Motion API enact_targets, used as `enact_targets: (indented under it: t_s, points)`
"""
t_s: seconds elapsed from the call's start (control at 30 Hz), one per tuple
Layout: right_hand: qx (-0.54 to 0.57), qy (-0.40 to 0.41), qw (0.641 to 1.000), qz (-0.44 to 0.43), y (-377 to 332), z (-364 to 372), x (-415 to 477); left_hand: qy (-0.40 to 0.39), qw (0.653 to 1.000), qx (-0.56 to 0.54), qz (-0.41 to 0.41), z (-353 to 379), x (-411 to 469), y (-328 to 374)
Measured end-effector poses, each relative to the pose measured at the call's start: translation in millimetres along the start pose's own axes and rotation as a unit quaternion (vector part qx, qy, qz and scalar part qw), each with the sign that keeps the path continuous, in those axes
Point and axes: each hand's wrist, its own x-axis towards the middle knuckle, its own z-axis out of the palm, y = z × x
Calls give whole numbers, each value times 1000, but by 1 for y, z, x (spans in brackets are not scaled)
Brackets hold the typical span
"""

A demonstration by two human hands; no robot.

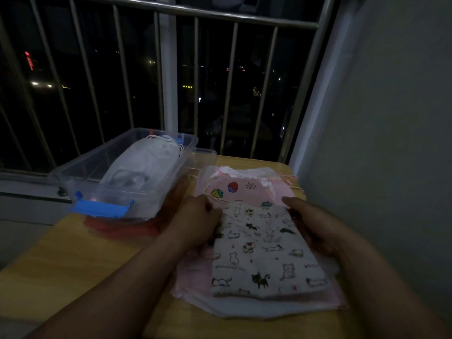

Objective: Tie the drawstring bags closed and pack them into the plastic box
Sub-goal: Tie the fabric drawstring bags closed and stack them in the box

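1. Gripping the cat-print bag [265, 250] from both sides, the person holds it near its gathered top edge, which seems the sensible place if the cord is about to be pulled or knotted.
2. This bag lies on top of a pile of flat pink and white bags [195, 285] on the wooden table [73, 260], so the next ones wait right underneath.
3. A pink fruit-print bag [242, 188] sits just beyond it, its mouth already puckered and its cords trailing to the right.
4. The clear plastic box [80, 167] stands to the left, near enough for a short reach; a white bag [144, 162] already lies inside, and its blue latch [100, 207] faces the person.
5. Something red [117, 227] lies under the box; I cannot tell what it is.
6. The left hand [193, 221] comes in from below with fingers curled onto the bag's upper left corner, pinching the fabric.
7. The right hand [315, 223] mirrors it, fingers wrapped round the upper right edge, thumb on top.
8. Both forearms angle inward, wrists low over the table.
9. Dim light hides whether a cord is between the fingers.
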Motion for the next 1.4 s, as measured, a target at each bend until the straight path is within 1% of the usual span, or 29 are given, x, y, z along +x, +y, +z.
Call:
enact_targets:
  t_s: [0.07, 0.13, 0.17, 0.23, 0.33, 0.4, 0.47, 0.6, 0.67, 0.73, 0.77, 0.83, 0.87, 0.9, 0.97, 1.0, 1.07, 1.1, 1.2, 1.27, 1.3, 1.4]
  points:
    - [-40, 45, 998, -18, 4, 6, 13, -2, 1000, 18, 14, 1, 2, -1]
    - [-121, 90, 987, -48, 7, 10, 17, -4, 999, 45, 27, 2, 3, 1]
    - [-160, 102, 980, -61, 7, 11, 17, -7, 998, 55, 33, 3, 4, 1]
    - [-202, 108, 970, -85, 7, 12, 18, -16, 996, 72, 41, 2, 5, 1]
    - [-183, 108, 968, -132, 9, 11, 18, -10, 990, 120, 72, 2, 6, 1]
    - [-166, 110, 967, -157, 8, 13, 17, -10, 976, 199, 89, 1, 3, 4]
    - [-181, 109, 961, -177, 9, 14, 17, -15, 959, 262, 108, 2, 1, 6]
    - [-236, 104, 948, -188, 11, 21, 15, -40, 952, 279, 123, 4, -2, 10]
    - [-222, 98, 948, -204, 10, 25, 14, -45, 955, 266, 125, 4, -2, 9]
    - [-160, 66, 961, -215, 8, 27, 12, -31, 969, 209, 129, 5, -1, 9]
    - [-115, 43, 969, -213, 6, 28, 10, -26, 979, 159, 122, 6, -1, 9]
    - [-14, -8, 978, -208, -1, 29, 5, -2, 996, 35, 82, 2, -2, 14]
    - [31, -31, 978, -204, -5, 30, 1, 6, 998, -25, 58, -1, -3, 17]
    - [71, -55, 976, -197, -8, 31, -3, 2, 997, -62, 42, -4, -6, 23]
    - [134, -91, 970, -180, -12, 32, -9, -38, 991, -131, 15, -11, -10, 31]
    - [156, -102, 968, -167, -13, 33, -11, -60, 977, -206, -7, -15, -12, 36]
    - [184, -121, 966, -136, -12, 34, -13, -124, 920, -368, -43, -21, -20, 48]
    - [192, -128, 965, -123, -11, 35, -15, -142, 894, -422, -38, -22, -21, 53]
    - [213, -147, 961, -99, -13, 36, -24, -152, 848, -506, -30, -25, -21, 60]
    - [219, -136, 961, -97, -16, 32, -28, -154, 814, -559, -41, -30, -22, 62]
    - [213, -121, 964, -104, -17, 30, -29, -153, 806, -571, -44, -31, -21, 60]
    - [191, -78, 973, -107, -12, 30, -23, -109, 826, -550, -62, -30, -21, 53]
